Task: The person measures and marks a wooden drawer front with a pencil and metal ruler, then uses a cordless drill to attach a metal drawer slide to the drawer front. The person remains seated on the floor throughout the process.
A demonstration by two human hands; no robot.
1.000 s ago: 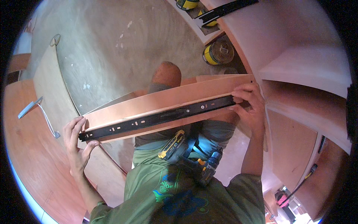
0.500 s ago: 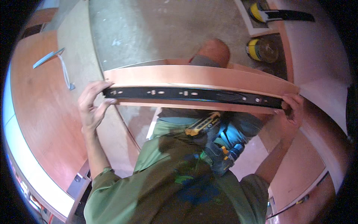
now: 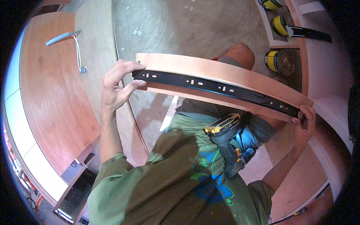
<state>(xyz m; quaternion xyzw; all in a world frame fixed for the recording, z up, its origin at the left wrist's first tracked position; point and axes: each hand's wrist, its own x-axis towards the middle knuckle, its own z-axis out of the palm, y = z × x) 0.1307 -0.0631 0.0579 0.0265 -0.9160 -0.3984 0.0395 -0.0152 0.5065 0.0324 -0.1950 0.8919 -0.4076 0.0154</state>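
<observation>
A long black metal drawer slide with slots and screw holes lies along the side of a pale wooden drawer part, held across in front of my body. My left hand pinches the left end, fingers above and thumb below. At the lower right end, my right hand has its fingers curled round the slide and wood. The wood sits tilted, its left end farther from me. A black and yellow cordless drill rests at my lap, with a bluish light beside it.
Left of me is a broad reddish-brown wooden panel bearing a thin bluish strip and a white cable. Yellow and black spools stand at the far right, near another black strip. Concrete floor lies ahead.
The left end of the wood and slide has swung away from my body, so the piece slants more. Both hands keep their hold. The whole view has shifted slightly.
</observation>
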